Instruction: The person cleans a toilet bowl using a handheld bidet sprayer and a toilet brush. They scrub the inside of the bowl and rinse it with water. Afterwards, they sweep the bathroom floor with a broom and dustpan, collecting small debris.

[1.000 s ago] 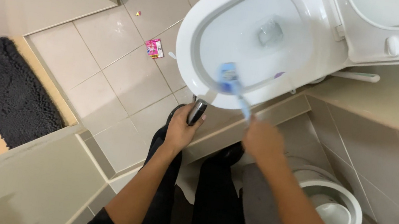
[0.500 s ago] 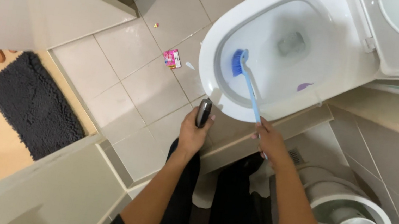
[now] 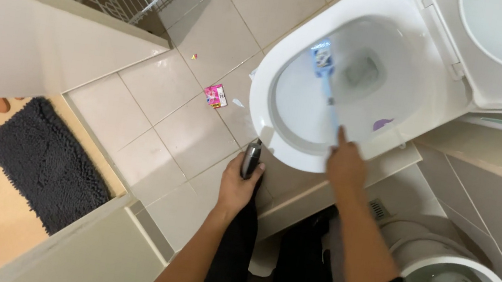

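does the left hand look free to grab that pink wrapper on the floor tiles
Probably not as it stands: the left hand is closed around a dark handheld sprayer. The pink wrapper lies on open tile beyond it, with nothing between them.

Both bare forearms are reaching forward; the left hand (image 3: 236, 188) is curling closed in a grip, while the right hand (image 3: 345, 165) is clenching, index finger extended.
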